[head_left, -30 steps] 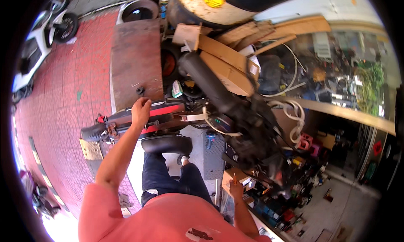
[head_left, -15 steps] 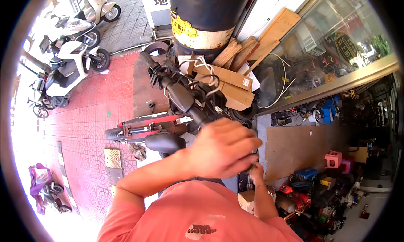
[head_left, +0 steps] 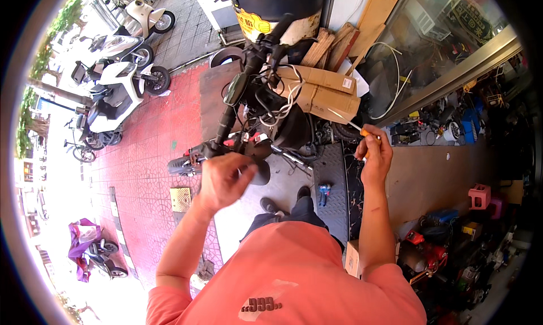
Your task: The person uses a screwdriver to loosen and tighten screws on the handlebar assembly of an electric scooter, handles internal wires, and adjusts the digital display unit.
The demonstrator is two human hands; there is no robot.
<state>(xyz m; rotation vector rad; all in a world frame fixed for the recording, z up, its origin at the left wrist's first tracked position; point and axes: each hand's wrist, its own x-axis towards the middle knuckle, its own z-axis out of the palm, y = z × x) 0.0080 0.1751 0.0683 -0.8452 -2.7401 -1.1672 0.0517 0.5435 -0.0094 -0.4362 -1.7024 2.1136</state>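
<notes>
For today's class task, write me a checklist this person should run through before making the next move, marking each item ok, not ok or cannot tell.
1. Screwdriver secure in the right hand: ok, the fingers are closed around its handle.
2. Shaft pointing away from the person's body: ok, it slants forward and to the left.
3. Left hand gripping the handlebar: cannot tell; it is at the near end, but contact is unclear.
4. White cables tidy: not ok, they hang in loose loops beside the handlebar.
5. Blue power tool apart from the shoes: ok, it lies to their right.
</notes>
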